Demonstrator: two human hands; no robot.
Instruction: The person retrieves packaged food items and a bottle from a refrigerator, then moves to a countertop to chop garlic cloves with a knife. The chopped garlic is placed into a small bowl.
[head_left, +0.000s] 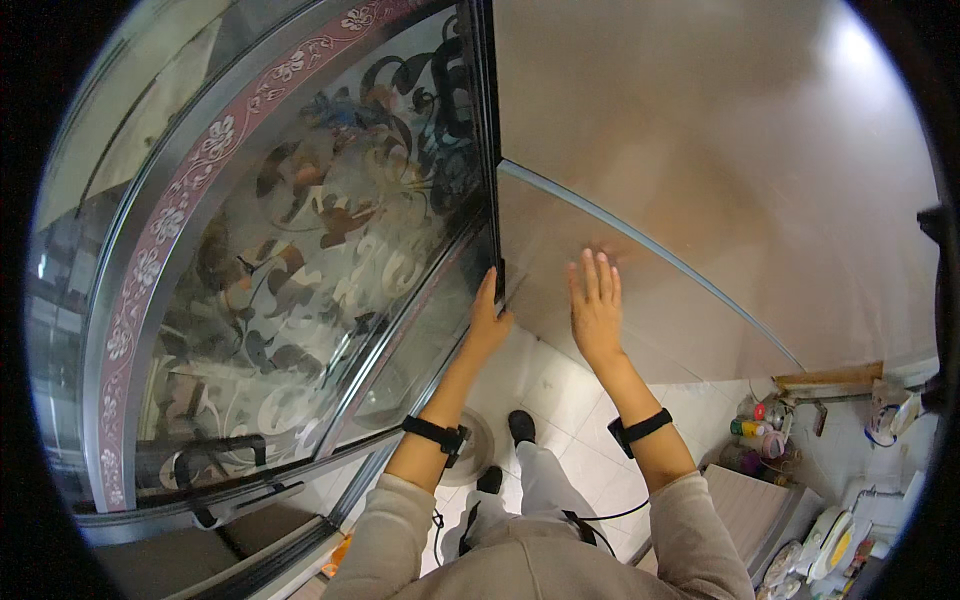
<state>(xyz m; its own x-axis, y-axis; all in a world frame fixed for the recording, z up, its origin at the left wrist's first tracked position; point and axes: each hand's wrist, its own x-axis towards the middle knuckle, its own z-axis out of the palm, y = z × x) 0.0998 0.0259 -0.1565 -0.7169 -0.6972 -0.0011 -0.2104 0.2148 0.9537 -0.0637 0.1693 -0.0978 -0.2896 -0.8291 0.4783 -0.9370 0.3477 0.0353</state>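
Note:
A sliding glass door panel (300, 247) with etched scrollwork and a pink floral border fills the left side. My left hand (491, 319) rests at the dark edge of its frame, fingers pointing up along it; whether it grips the edge is hard to tell. To the right, my right hand (596, 304) is held up with fingers extended, back towards the camera, in front of or against a glossy beige wall panel (675, 202); contact cannot be told. Nothing is seen in this hand. A pale metal strip (637, 236) crosses the panel just above its fingertips.
A black door handle (221, 457) sits at lower left. White floor tiles (551, 390) and a round floor piece (472, 450) lie near my feet. At lower right are a wood-topped cabinet (742, 510), bottles (750, 427) and stacked dishes (825, 544). A cable crosses near my waist.

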